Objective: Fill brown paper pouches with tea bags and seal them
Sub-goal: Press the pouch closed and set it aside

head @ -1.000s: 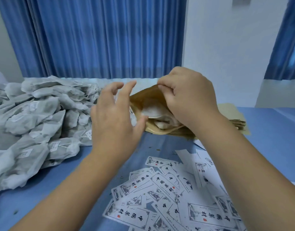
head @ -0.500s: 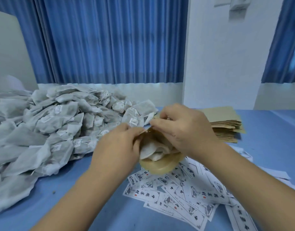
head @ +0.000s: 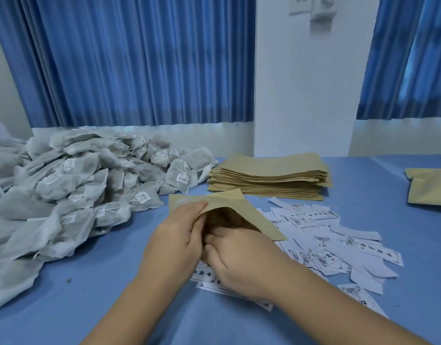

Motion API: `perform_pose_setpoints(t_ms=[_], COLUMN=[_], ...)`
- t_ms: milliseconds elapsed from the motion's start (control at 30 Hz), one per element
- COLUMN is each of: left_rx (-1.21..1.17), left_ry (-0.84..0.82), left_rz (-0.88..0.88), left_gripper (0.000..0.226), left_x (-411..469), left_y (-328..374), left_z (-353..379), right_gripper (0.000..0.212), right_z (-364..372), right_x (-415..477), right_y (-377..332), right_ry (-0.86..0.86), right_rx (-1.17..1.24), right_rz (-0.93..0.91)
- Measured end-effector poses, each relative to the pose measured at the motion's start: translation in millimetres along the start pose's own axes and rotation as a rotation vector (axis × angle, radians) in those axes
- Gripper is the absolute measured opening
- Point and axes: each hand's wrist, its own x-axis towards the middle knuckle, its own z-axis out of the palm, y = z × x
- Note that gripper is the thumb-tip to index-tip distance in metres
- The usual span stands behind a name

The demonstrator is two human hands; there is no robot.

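The left hand pinches the upper lip of the brown pouch, fingers closed on the paper. The right hand has its fingers inside the pouch mouth; its grip cannot be determined. The pouch sits at table centre. Tea bag pile: 9 to 10 o'clock. Empty pouch stack: 1 o'clock. Printed labels: 3 o'clock, on the blue table.

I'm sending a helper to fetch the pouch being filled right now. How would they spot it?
On the blue table, look just in front of the flat stack of brown pouches. It is the one pouch held open by both hands, not lying flat.
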Motion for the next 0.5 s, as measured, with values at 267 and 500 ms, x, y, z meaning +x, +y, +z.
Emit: perform_pose_setpoints(t_ms=[267,500], left_rx=[0.042,0.130], left_ry=[-0.046,-0.111], left_rz=[-0.018,0.081], left_gripper=[0.041,0.080], left_x=[-14,-18], left_y=[-2,-14], left_z=[5,-9], right_gripper=[0.029,0.027], right_z=[-3,-21], right_x=[11,-55], right_y=[0,32], right_ry=[-0.094,0.385], right_rx=[0.078,0.069], right_rz=[-0.030,0.051])
